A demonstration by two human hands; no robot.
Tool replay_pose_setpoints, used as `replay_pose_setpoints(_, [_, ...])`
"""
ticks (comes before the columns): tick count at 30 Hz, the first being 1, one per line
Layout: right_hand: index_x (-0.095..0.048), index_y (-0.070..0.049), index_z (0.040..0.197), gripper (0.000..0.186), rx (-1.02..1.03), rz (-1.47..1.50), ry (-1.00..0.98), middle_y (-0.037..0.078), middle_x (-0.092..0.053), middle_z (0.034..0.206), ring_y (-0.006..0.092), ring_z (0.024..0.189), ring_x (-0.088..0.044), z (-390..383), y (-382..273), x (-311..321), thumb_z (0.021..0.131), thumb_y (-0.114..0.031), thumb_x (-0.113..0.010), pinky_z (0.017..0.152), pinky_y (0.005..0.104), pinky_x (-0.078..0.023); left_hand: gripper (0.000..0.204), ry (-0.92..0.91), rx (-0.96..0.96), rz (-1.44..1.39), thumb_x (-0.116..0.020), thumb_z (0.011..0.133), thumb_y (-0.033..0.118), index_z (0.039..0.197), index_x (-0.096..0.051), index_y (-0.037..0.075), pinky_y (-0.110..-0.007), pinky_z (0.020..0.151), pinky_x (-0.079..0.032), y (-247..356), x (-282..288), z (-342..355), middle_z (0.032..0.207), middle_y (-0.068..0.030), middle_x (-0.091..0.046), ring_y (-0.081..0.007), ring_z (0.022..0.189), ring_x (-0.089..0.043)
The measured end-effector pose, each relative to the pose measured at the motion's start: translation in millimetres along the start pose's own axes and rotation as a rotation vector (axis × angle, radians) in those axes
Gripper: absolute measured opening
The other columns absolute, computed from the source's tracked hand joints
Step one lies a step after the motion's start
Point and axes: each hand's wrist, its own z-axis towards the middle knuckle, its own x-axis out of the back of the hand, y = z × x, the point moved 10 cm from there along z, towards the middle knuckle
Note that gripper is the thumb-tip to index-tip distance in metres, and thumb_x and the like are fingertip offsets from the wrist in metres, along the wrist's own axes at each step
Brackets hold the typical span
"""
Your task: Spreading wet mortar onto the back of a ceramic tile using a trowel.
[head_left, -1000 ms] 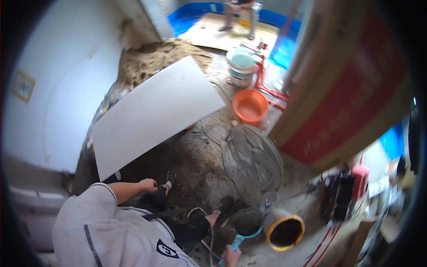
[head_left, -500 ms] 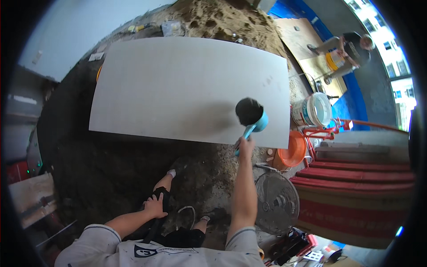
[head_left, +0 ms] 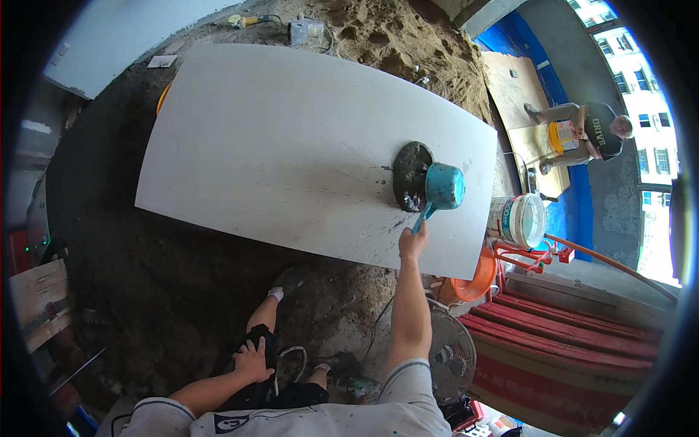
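Observation:
My right hand (head_left: 413,242) is closed round the handle of a turquoise water dipper (head_left: 445,186). The dipper is tipped over to the left above a large pale tile slab (head_left: 269,138). Beside its mouth, a wet, dark grey pile of mortar-like paste (head_left: 413,164) lies on the slab, with small splashes around it. Where the dipper's rim meets the paste, I cannot tell whether they touch. My left hand (head_left: 252,361) rests on my knee, fingers spread, holding nothing.
Right of the slab stand a white bucket (head_left: 518,220), an orange basin (head_left: 477,277) and a fan (head_left: 450,355). Red-edged stacked boxes (head_left: 561,328) lie further right. Beyond the slab are sand (head_left: 408,47) and a yellow-headed power tool (head_left: 244,21). A person (head_left: 601,131) sits holding a yellow bucket.
The dipper, full of dark paste before, has been tipped, and the paste now lies on the slab. My left hand stays on my knee. The view has shifted slightly.

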Motion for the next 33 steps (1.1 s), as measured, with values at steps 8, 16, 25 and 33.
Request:
replay_pose_setpoints(8, [-0.058, -0.002, 0.154, 0.064, 0.067, 0.054, -0.005, 0.018, -0.073, 0.099, 0.0319, 0.082, -0.070, -6.1, 42.9, 94.3, 0.092, -0.014, -0.070, 0.078, 0.0432, -0.057, 0.124, 0.017, -0.080, 0.125, -0.080, 0.088, 0.063, 0.176, -0.011, 0.009, -0.066, 0.109, -0.050, 60.5, 17.3, 5.0, 0.168, -0.0305, -0.035, -0.0458, 0.145, -0.049])
replay_pose_setpoints(16, [-0.044, -0.002, 0.158, 0.061, -0.497, 0.653, 0.217, 0.004, -0.062, 0.089, 0.0110, 0.061, -0.057, -357.4, 199.9, 375.2, 0.102, -0.009, -0.067, 0.057, 0.0307, -0.050, 0.128, -0.013, -0.015, 0.254, -0.083, 0.088, 0.058, 0.176, -0.004, 0.010, -0.059, 0.112, -0.051, 121.0, -29.9, -6.9, 0.167, -0.0289, -0.037, -0.0436, 0.146, -0.049])
replay_pose_setpoints(25, [-0.053, 0.007, 0.142, 0.057, -1.105, -0.095, 0.366, 0.029, -0.070, 0.114, 0.0440, 0.106, -0.070, -958.6, 609.8, 607.2, 0.098, -0.023, -0.072, 0.093, 0.0504, -0.056, 0.127, 0.253, -0.031, 0.461, -0.086, 0.086, 0.051, 0.175, -0.007, 0.006, -0.056, 0.113, -0.051, 254.0, -173.9, -25.0, 0.153, -0.0308, -0.049, -0.0491, 0.138, -0.056])
replay_pose_setpoints(33, [-0.060, 0.006, 0.136, 0.051, -1.599, 0.147, -0.162, 0.035, -0.071, 0.130, 0.0451, 0.121, -0.072, -1122.6, 1177.0, 473.4, 0.093, -0.021, -0.067, 0.101, 0.0511, -0.059, 0.126, 0.357, 0.203, 0.655, -0.086, 0.086, 0.051, 0.176, -0.007, 0.013, -0.056, 0.117, -0.048, 335.1, -437.5, -7.4, 0.156, -0.0295, -0.049, -0.0497, 0.141, -0.054])
